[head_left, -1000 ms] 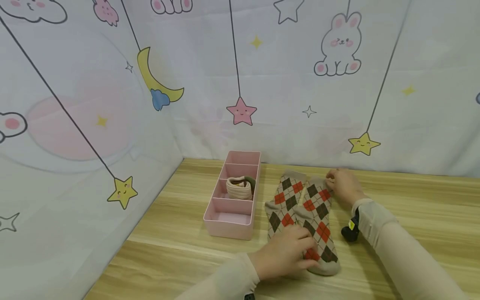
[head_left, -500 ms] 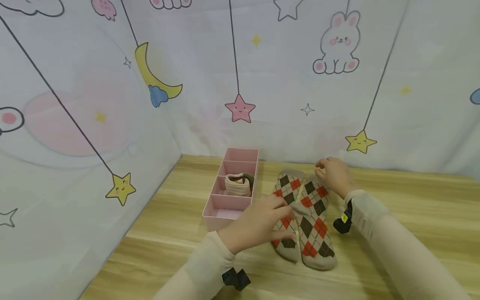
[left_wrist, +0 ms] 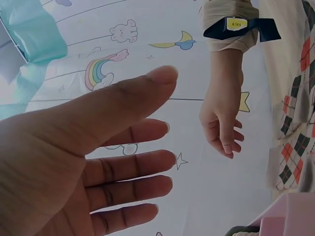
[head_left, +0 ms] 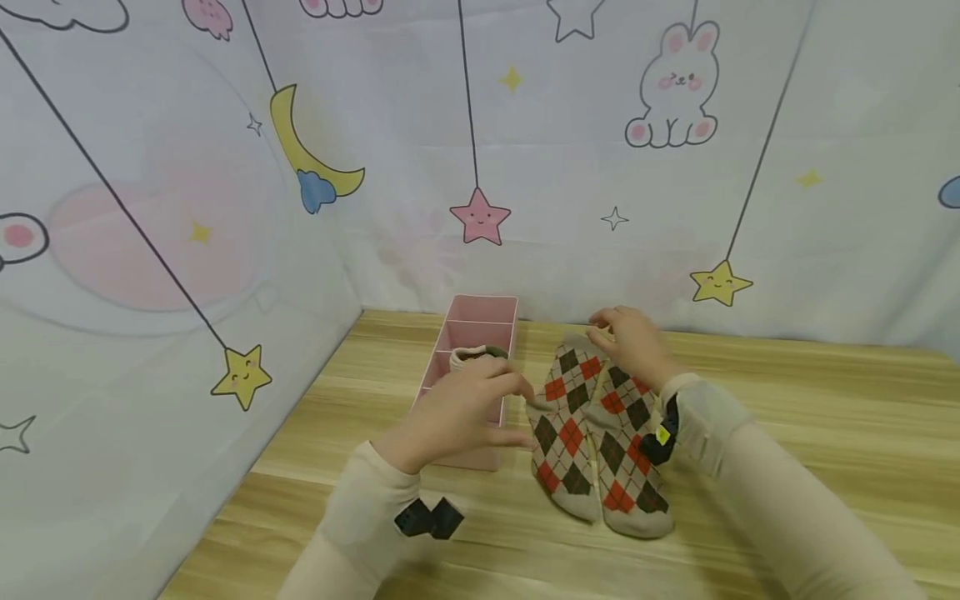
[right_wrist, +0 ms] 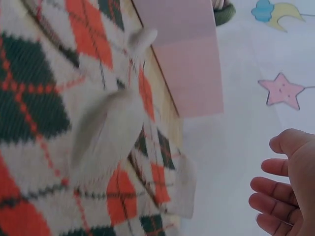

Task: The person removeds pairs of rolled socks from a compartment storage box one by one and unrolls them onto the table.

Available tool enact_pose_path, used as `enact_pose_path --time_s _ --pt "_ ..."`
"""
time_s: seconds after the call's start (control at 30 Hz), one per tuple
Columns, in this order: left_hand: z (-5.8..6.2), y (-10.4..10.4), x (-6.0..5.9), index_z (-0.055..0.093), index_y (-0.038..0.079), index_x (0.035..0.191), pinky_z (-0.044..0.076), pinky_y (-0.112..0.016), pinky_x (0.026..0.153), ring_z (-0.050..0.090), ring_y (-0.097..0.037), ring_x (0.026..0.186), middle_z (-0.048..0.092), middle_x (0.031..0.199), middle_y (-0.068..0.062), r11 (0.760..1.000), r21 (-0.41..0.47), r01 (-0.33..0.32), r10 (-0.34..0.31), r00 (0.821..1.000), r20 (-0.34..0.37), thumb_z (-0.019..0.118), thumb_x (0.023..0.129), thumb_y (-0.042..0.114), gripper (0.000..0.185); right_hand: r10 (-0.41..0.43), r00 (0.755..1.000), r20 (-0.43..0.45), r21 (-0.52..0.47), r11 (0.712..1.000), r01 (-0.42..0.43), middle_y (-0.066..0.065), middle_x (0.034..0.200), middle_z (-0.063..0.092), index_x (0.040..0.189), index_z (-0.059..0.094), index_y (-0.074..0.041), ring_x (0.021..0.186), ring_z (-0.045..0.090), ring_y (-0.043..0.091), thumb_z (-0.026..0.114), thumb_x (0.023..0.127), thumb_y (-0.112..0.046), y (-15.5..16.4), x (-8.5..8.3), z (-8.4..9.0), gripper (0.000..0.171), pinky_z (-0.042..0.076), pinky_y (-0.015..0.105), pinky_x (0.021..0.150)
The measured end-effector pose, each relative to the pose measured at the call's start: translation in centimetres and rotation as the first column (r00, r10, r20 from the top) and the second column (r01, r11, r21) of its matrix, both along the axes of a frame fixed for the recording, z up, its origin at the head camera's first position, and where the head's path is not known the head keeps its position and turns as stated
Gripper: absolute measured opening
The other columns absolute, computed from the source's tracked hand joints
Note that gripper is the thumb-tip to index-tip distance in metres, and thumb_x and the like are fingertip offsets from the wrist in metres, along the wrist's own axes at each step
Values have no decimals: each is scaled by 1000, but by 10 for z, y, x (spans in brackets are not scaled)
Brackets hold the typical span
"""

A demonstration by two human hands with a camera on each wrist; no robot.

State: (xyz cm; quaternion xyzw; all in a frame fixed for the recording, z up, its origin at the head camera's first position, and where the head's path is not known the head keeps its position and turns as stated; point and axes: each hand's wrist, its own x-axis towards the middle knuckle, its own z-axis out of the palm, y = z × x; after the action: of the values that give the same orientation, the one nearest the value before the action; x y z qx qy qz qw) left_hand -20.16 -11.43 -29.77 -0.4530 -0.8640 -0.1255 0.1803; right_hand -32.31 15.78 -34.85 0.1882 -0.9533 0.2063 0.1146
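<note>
Socks: argyle pair, left sock [head_left: 566,450] and right sock [head_left: 630,467], flat on the bench [head_left: 795,425], right of centre in the frame; cuffs upward, toes toward the bottom edge.
Left hand [head_left: 461,412]: thumb and fingers spread apart, nothing held; in front of the pink box [head_left: 486,307], near the left sock.
Right hand [head_left: 633,342]: fingers loosely bent, holding nothing; over the cuff end, apart from the fabric in the wrist view.
Box: left of the socks, cream roll [head_left: 465,358] inside, partly hidden.
Handling, my judgement: step looks like straightening the pair. Work from cuffs with light fingertips; smooth lengthwise, level both cuffs, ease out the heel folds. Knit probably stretches, so pat rather than pull; one toe pinned helps.
</note>
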Motion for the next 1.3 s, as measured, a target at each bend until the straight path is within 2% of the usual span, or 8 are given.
enact_pose_path --time_s 0.17,0.43,0.57,0.77,0.93,1.03,1.17,1.3 --pt "4 -13 -4 67 12 103 48 -29 82 58 -14 88 63 96 0 999 -21 -30 30 999 -14 85 70 36 45 64 998 19 -27 998 -63 21 118 62 126 58 0 107 58 36 51 99 -30 -15 1 2 41 48 50 90" --pt "6 -27 -10 67 13 104 50 -33 90 62 -20 102 66 102 -2 996 -60 -71 79 986 148 84 72 30 40 134 990 44 -42 990 -133 21 121 62 128 57 -1 108 60 35 52 99 -32 -36 6 9 43 50 49 90" --pt "5 -34 -15 67 14 108 49 -38 94 61 -22 109 66 111 -2 986 -116 -122 146 962 230 83 74 29 41 167 982 92 -60 985 -162 21 125 60 130 55 -2 110 60 34 53 98 -34 -47 7 11 45 50 48 91" --pt "4 -45 -21 67 11 112 50 -39 89 62 -23 103 65 114 -4 956 -197 -215 272 904 330 83 74 26 45 209 971 119 -87 976 -200 21 126 60 130 55 0 114 57 36 54 97 -35 -65 10 14 48 48 49 94" --pt "0 -51 -24 66 8 110 49 -38 87 60 -22 97 64 109 -6 938 -238 -252 323 884 338 84 71 25 46 249 961 117 -66 968 -243 21 129 59 130 55 2 120 55 37 59 94 -35 -80 11 15 52 45 49 100" --pt "-2 -54 -27 65 8 109 48 -40 88 59 -23 98 64 111 -7 928 -249 -277 350 875 335 85 70 25 47 274 956 101 -9 961 -275 20 128 60 131 54 3 120 56 36 61 92 -38 -89 11 14 57 45 48 102" --pt "-4 -57 -30 66 10 110 45 -45 93 60 -25 102 64 114 -6 910 -260 -323 400 848 347 85 70 25 47 302 951 72 58 950 -306 17 125 63 129 56 2 117 59 32 65 89 -41 -101 10 14 60 46 45 100" --pt "-5 -61 -32 66 11 109 40 -47 96 58 -24 101 65 111 -6 891 -284 -354 441 822 359 85 70 27 46 319 947 47 71 944 -321 12 116 68 123 61 -1 107 63 26 70 86 -40 -112 10 12 54 50 40 94"
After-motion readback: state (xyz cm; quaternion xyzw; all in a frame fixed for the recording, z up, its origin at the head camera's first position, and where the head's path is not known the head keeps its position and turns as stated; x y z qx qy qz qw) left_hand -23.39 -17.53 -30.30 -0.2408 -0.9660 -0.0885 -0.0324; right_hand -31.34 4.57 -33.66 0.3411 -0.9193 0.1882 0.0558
